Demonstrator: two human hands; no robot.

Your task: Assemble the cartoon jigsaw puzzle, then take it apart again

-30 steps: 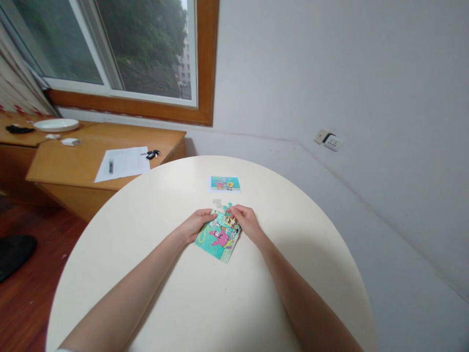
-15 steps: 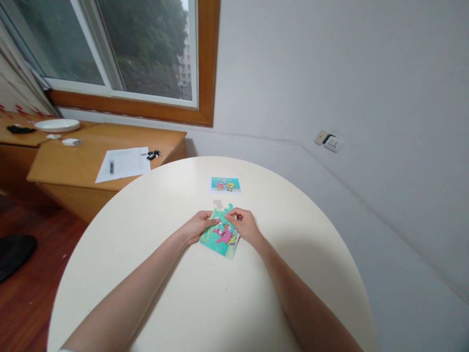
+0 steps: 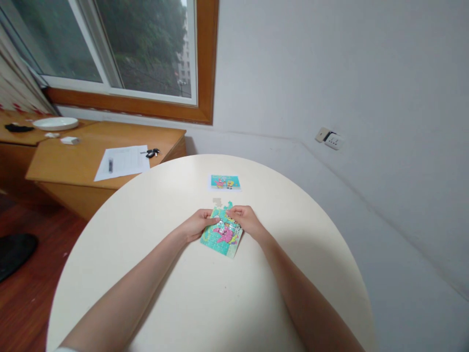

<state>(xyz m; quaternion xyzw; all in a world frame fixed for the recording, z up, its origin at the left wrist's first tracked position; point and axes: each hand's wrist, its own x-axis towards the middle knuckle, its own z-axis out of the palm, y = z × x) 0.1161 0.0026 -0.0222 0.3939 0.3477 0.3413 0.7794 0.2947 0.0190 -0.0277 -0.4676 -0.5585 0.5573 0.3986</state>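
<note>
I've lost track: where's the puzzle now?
The puzzle is below centre, slightly left, in the head view, between the left hand and right hand.

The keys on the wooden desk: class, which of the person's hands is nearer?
Left. The left hand, gripping the puzzle at its left edge, is right of the keys and nearer the camera; the right hand, at the puzzle's upper right, is farther right.

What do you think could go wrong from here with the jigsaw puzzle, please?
The left hand holds the jigsaw puzzle by its left side while the right hand works at its far right: uneven pressure might pop it apart. Grey puzzle pieces lie just beyond its far edge, so a hand moving forward might scatter them.
</note>
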